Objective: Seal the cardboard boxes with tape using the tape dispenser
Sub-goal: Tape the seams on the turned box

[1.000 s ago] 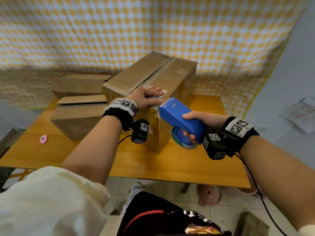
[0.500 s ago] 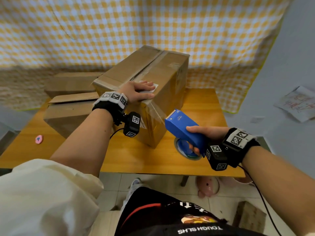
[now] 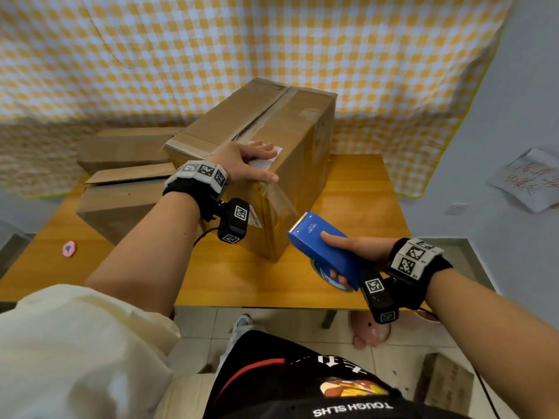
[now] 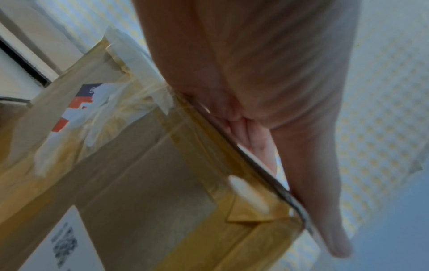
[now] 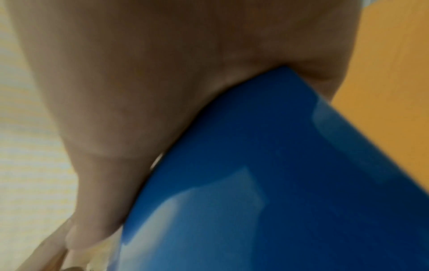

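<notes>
Pink item: I see a small pink round thing lying on the wooden table at its far left edge; too small for me to identify.
Side boxes: I count two lower cardboard boxes left of the main one, the nearer with a loose flap on top, the other behind it against the checked cloth.
Large box: from my head view the large cardboard box stands on the table, turned so one corner points toward me, with tape running down its top seam.
Left hand: my left hand lies flat on the box's near top edge, over a white label. Fingers are straight and close together, the thumb along the edge; the left wrist view shows the palm pressing on the taped rim.
Tape strip: I see a clear strip stretched from the box corner just under my thumb to the dispenser's toothed blade, uncut.
Tape dispenser: the blue tape dispenser is held clear of the box, just off its near corner, above the table's front edge.
Right hand: my right hand wraps the dispenser body, thumb on top, fingertips curled underneath; the right wrist view shows only blurred palm against blue casing.
Wall paper: a crumpled sheet with red writing hangs on the wall at far right.
</notes>
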